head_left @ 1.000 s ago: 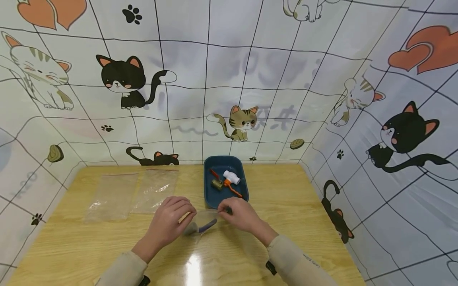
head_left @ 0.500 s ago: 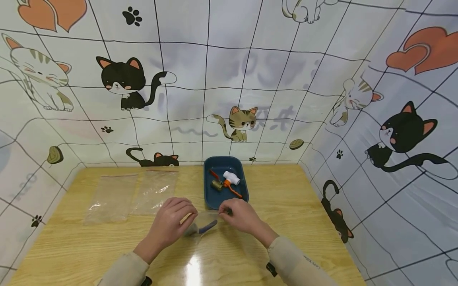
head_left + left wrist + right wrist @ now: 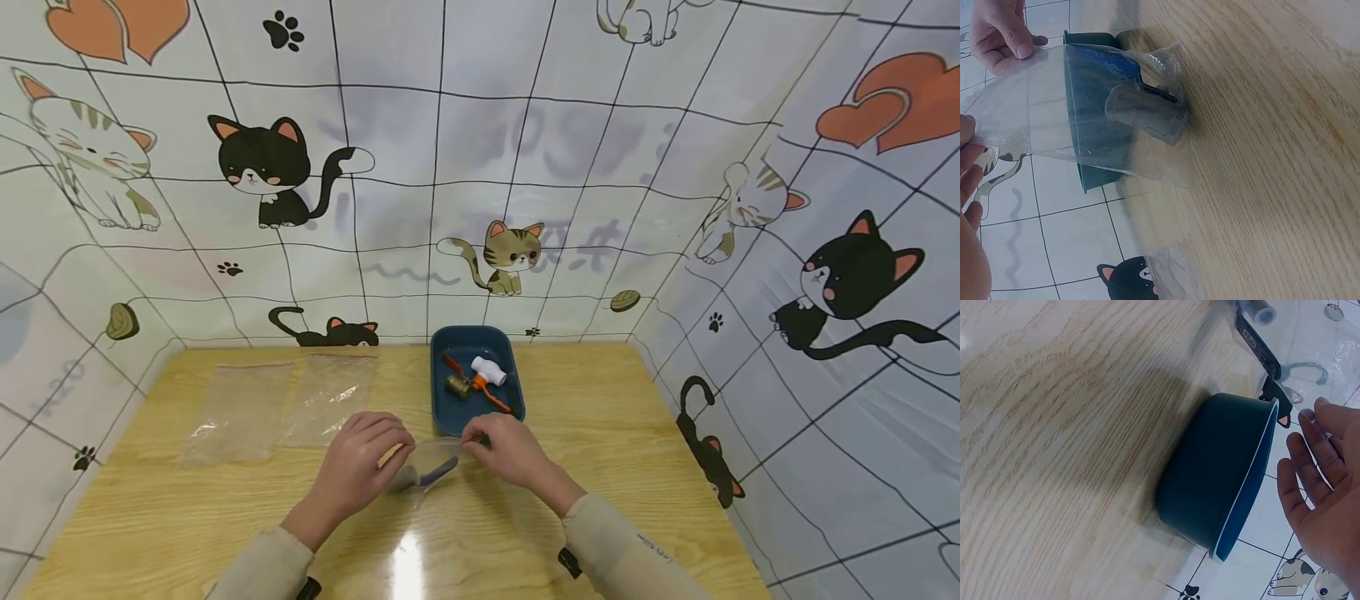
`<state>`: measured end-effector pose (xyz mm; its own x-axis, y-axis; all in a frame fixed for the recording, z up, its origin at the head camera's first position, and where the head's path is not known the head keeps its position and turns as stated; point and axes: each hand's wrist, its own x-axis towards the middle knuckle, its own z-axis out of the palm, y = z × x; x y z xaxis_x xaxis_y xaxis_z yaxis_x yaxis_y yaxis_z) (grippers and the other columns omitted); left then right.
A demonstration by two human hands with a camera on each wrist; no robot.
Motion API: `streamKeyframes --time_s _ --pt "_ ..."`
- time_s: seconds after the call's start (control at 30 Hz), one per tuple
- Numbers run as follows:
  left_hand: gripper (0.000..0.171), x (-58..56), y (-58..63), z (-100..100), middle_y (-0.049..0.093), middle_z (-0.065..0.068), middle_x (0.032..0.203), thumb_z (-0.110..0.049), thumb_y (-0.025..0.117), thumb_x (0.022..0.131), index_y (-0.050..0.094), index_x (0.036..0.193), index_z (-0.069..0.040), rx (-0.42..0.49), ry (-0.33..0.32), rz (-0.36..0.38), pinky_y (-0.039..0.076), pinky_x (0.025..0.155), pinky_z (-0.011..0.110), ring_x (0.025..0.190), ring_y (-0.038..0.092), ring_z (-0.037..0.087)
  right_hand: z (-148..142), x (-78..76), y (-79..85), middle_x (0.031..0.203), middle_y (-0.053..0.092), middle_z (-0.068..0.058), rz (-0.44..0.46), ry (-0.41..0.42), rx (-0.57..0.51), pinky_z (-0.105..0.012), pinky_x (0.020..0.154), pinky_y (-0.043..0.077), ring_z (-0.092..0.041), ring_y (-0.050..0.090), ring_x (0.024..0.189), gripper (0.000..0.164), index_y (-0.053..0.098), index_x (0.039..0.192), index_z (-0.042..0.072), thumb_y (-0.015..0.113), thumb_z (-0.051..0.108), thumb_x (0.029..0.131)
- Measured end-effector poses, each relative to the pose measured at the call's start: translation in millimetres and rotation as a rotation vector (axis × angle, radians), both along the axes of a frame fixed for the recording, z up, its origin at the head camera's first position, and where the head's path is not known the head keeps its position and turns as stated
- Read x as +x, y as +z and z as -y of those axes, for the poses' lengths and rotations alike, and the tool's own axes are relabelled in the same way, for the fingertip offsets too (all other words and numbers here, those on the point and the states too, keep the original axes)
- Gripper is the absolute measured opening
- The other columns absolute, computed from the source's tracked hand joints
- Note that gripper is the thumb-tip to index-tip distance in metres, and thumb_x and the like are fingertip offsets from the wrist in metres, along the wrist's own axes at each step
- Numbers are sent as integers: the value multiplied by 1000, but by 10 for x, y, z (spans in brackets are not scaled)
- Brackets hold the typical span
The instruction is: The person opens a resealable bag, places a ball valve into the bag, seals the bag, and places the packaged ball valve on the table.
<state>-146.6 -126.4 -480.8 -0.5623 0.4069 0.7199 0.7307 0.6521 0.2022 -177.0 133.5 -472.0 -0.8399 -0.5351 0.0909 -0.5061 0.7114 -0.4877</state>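
Observation:
Between the two hands hangs a clear zip bag, with a grey ball valve at its bottom. A blue lever handle sticks out from the valve's grey body inside the bag. The left hand pinches one top corner of the bag. Thumb and forefinger of the right hand pinch the opposite corner, its other fingers loosely bent in the right wrist view. In the left wrist view the bag's lower end is right at the wooden tabletop.
Just beyond the hands stands a dark blue tray. It holds a white valve with an orange handle and a brass valve beside a red handle. Two flat clear bags lie at the back left. Cat-print sheeting walls the table.

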Motion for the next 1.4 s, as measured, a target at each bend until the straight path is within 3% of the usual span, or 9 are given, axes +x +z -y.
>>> streamKeyframes --time_s 0.27,0.7,1.17,1.3,1.4 --pt "10 0 -21 10 71 -6 87 -16 78 80 71 85 -20 10 2 1 49 88 36 93 65 15 -35 -15 1 93 70 12 -24 -4 25 -24 78 54 -3 64 87 7 72 95 26 66 29 93" --pt "9 -32 -3 -3 72 -6 87 -17 79 79 72 85 -20 0 9 3 49 88 37 93 65 15 -52 -25 -12 94 71 10 -36 -1 34 -25 76 54 -5 64 87 8 72 97 21 66 25 93" --pt "9 -49 8 18 72 -6 88 -18 79 80 72 86 -20 -1 17 11 48 90 37 95 65 14 -41 -48 -29 89 70 12 -56 -45 57 -25 75 54 -4 63 83 10 70 91 24 64 33 93" --pt "9 -51 5 32 72 -7 87 -18 78 80 72 85 -21 7 17 6 48 90 36 94 65 14 -10 -36 6 97 71 10 -57 -9 60 -27 80 55 -6 65 90 11 70 99 22 66 30 93" --pt "10 -62 -4 43 72 -7 86 -17 79 79 72 84 -20 15 11 -13 48 89 36 93 65 14 63 -30 40 107 71 8 -69 31 36 -27 86 54 -8 66 98 21 69 112 21 67 28 93"
